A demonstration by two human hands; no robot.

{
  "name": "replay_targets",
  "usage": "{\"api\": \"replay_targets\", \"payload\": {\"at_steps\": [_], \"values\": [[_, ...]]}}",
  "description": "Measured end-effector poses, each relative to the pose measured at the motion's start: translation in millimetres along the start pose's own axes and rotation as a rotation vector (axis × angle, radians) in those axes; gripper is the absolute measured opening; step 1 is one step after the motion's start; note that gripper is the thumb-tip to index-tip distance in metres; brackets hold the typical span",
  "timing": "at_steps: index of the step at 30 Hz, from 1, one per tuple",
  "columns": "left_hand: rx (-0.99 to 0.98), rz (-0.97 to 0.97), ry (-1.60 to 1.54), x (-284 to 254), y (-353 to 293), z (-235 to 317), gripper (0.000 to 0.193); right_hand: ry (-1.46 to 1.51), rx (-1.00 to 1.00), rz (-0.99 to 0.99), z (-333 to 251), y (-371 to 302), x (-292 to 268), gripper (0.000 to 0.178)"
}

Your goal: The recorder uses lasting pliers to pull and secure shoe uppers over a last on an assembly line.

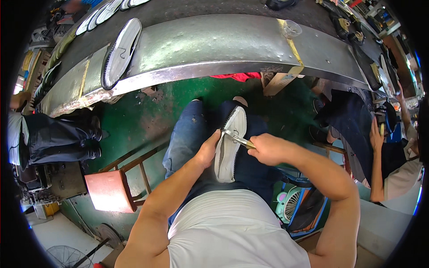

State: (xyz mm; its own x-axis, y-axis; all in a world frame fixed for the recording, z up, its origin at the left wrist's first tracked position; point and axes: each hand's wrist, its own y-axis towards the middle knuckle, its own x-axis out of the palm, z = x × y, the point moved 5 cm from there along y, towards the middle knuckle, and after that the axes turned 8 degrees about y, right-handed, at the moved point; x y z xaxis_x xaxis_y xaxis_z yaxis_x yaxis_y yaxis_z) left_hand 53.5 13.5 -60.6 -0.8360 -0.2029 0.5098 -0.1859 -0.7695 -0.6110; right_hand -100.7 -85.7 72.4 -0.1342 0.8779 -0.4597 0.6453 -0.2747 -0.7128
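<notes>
A shoe [227, 161] lies lengthwise over my thighs, its white underside facing up and dark stitching along its edge. My left hand [208, 149] is closed on the shoe's left side, with the thumb near the upper part. In my right hand [269, 150] is a hammer [241, 140], gripped by its light handle. Its metal head rests on or just over the white underside, close to my left fingertips; whether it touches, I cannot tell. The far end of the shoe points toward the bench.
A metal-edged workbench [201, 42] spans the front, bearing another white-bottomed shoe [121, 53] and a clear round cup [292, 29]. At left stands a stool [109, 190]; a mint-green fan [289, 203] sits by my right side. Co-workers stand left [58, 134] and right [393, 174].
</notes>
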Motion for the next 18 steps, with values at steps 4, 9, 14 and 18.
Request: {"api": "replay_targets", "payload": {"at_steps": [4,9,14,18], "values": [[0.202,-0.075,-0.034,5,-12,22,0.062,0.348,-0.203,0.350,16,15,46,0.021],[0.195,-0.011,0.092,6,-3,33,0.073,0.721,-0.104,0.566,21,25,100,0.023],[0.235,0.079,0.138,9,-6,33,0.063,0.463,-0.135,0.436,17,-1,47,0.021],[0.193,0.171,0.176,12,-7,33,0.058,0.627,-0.040,0.263,18,8,39,0.017]]}}
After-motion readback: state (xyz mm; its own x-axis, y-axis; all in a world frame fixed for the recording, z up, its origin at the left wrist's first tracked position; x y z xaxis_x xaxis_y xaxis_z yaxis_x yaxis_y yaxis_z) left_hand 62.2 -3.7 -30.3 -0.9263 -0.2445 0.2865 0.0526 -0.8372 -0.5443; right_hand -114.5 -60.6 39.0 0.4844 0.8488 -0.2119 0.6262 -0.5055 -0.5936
